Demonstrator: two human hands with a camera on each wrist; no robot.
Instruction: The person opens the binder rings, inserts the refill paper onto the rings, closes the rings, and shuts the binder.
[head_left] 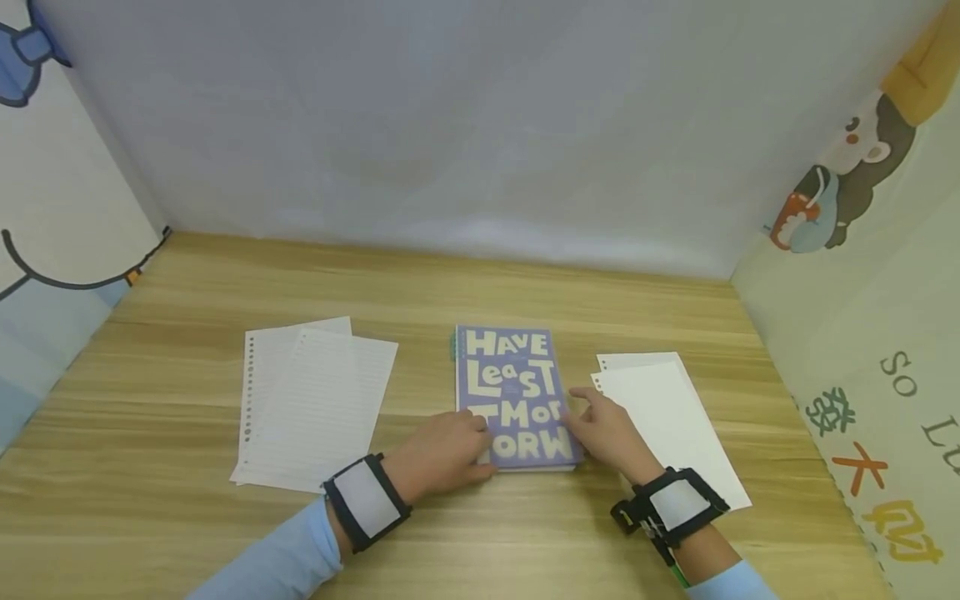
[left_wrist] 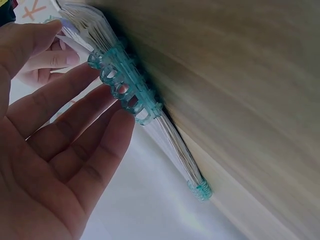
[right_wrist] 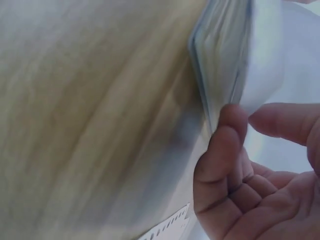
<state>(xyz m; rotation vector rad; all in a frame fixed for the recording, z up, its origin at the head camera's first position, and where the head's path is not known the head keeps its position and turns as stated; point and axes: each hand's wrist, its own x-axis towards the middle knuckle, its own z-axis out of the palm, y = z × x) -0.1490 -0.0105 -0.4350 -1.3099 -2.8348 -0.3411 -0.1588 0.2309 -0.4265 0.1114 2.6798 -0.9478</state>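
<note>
A purple ring-bound notebook [head_left: 513,383] with large cream lettering lies on the wooden table between both hands. Teal rings [left_wrist: 127,82] run along its left edge, in two groups in the left wrist view. My left hand [head_left: 446,450] rests at the lower left of the notebook, its long fingers nearly straight against the rings and its thumb by the near corner. At the notebook's lower right edge, my right hand [head_left: 609,429] pinches the front cover's edge between thumb and curled fingertips. In the right wrist view, the page block [right_wrist: 222,55] shows beside those fingertips.
Two lined loose-leaf sheets [head_left: 322,400] with punched holes overlap on the left of the wooden table [head_left: 420,287]. More white punched sheets [head_left: 667,417] lie on the right, partly under the right forearm. A pale back wall and printed side walls enclose the table.
</note>
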